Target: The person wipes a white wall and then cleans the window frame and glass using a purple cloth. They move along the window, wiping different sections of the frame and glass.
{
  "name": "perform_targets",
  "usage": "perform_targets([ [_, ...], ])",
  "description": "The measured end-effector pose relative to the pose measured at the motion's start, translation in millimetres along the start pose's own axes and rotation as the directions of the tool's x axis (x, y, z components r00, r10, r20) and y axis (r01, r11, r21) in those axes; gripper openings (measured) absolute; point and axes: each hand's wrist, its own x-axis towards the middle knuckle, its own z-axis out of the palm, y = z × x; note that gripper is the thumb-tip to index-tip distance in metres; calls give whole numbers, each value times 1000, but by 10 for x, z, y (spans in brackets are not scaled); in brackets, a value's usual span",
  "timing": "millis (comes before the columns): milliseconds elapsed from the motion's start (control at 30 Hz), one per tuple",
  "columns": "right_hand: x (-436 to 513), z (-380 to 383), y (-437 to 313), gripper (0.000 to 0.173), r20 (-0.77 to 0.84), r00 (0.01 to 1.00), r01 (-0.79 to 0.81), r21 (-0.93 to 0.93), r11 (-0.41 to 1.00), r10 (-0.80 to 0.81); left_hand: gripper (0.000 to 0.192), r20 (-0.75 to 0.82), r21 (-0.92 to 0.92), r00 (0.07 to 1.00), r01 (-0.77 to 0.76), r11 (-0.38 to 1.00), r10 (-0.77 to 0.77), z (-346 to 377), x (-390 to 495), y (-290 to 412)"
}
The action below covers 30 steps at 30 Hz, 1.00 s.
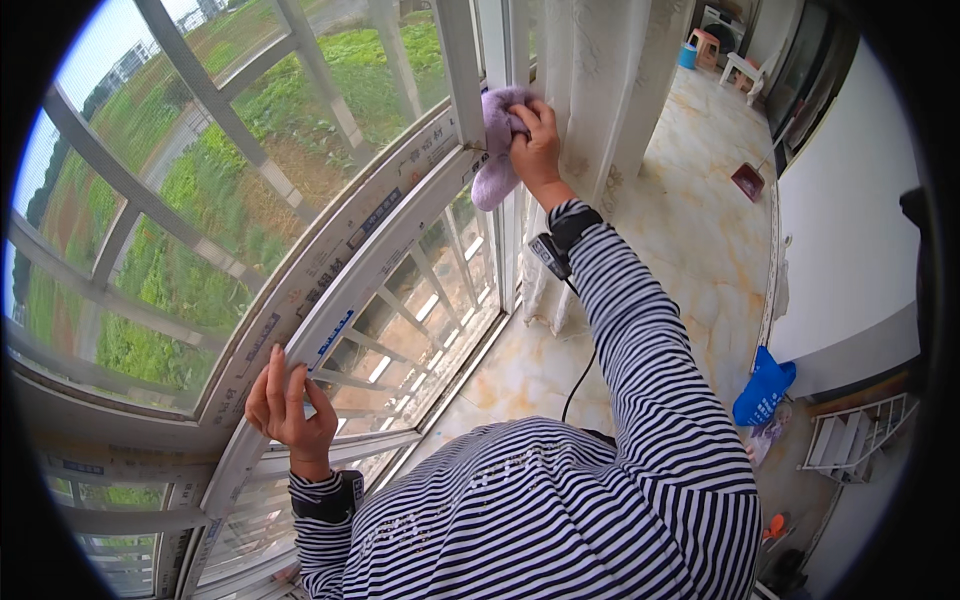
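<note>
My right hand (537,142) grips a lilac fluffy cloth (498,177) and presses it against the upright window frame (468,67), where the white crossbar (390,240) ends. Part of the cloth hangs below my fingers. My left hand (294,409) rests its fingertips on the near part of that white crossbar, with its fingers apart. The bar carries printed protective film. Metal bars show through the insect screen and the glass. Both wrists wear dark bands, and a cable runs down from the right one.
A pale curtain (585,97) hangs just beside my right hand. On the marbled floor (682,195) are a red dustpan (748,181), a blue bag (763,386) and a white rack (855,439). Stools (703,49) stand far back near a washing machine.
</note>
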Motion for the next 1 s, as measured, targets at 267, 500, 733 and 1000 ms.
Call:
perform_targets([
  [267, -31, -14, -165, 41, 98, 994, -62, 64, 996, 56, 19, 13, 3, 999, 35, 999, -36, -15, 10, 11],
  [500, 3, -84, -145, 43, 126, 992, -6, 73, 997, -4, 26, 10, -42, 999, 43, 998, -42, -36, 31, 5],
  [733, 138, -32, 114, 43, 269, 962, -88, 125, 988, 51, 30, -16, -127, 996, 86, 988, -88, -89, -100, -85],
  [1000, 61, 34, 392, 49, 326, 933, -234, 231, 944, 151, 22, -25, -146, 997, 66, 987, -70, -81, -230, -186],
])
